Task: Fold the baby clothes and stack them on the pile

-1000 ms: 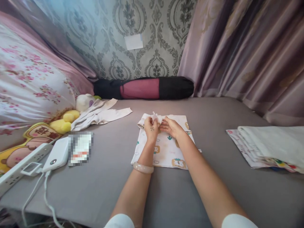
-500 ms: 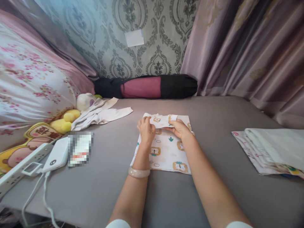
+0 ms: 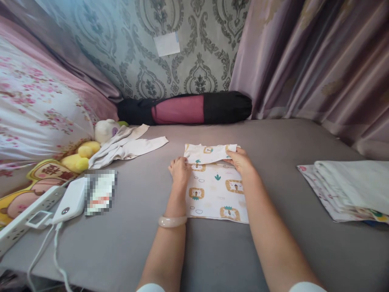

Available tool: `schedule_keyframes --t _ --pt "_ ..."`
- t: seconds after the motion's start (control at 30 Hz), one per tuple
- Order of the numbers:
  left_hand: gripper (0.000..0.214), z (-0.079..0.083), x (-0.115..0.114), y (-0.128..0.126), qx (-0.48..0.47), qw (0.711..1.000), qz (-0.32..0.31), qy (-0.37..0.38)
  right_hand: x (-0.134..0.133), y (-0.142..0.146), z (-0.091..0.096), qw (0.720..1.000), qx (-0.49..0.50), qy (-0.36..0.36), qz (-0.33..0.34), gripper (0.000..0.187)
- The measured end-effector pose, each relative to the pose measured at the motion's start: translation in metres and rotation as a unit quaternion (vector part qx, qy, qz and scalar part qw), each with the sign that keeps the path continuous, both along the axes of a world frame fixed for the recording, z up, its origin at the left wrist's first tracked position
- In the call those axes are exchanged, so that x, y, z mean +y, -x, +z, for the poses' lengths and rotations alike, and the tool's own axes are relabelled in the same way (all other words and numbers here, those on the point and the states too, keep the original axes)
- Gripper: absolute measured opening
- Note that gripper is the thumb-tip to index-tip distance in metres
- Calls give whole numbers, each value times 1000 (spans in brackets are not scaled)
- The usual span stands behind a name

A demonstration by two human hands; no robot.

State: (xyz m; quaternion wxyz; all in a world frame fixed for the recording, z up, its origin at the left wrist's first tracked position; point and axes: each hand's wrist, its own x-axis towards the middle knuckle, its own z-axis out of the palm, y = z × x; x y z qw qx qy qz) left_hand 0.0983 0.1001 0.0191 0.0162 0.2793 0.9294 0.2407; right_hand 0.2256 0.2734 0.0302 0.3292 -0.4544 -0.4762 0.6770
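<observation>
Your left hand (image 3: 180, 170) and right hand (image 3: 240, 159) each pinch one end of the flap (image 3: 209, 153) at 12 o'clock on the cloth (image 3: 216, 194); pull evenly so the crease lies straight.

Grey bed (image 3: 212, 251) is loaded as follows: printed cloth (image 3: 217, 190) centre, folded stack (image 3: 349, 186) right, beige garment (image 3: 130, 146) far left, power bank (image 3: 71, 200) and power strip (image 3: 24, 221) near left, black-red roll (image 3: 185, 108) placed along the wall.
</observation>
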Motion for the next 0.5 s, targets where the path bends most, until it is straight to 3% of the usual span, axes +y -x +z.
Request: schedule_keyframes --t 0.33,0.5 --pt "28 2 0 3 22 999 38 -19 20 -16 -5 993 -83 -40 -67 20" --pt "31 -1 -3 7 14 999 43 -6 30 -26 -6 994 -68 -35 -79 22"
